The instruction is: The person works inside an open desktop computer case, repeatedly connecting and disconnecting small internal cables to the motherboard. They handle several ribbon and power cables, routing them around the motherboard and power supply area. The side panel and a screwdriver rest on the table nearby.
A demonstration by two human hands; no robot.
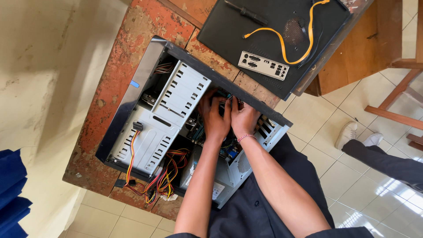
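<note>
Inside computer case (pixel 145 145) — both hands (pixel 229 119) reaching.

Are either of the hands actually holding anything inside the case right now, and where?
It cannot be told. Both the left hand and the right hand reach deep into the open computer case, and their fingertips are hidden among the parts by its upper wall.

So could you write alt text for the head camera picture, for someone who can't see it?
Two bare hands, left hand and right hand, reach side by side into an open computer case lying on a worn red table. Coloured power cables spill out; a removed black side panel carries an orange cable.
</note>
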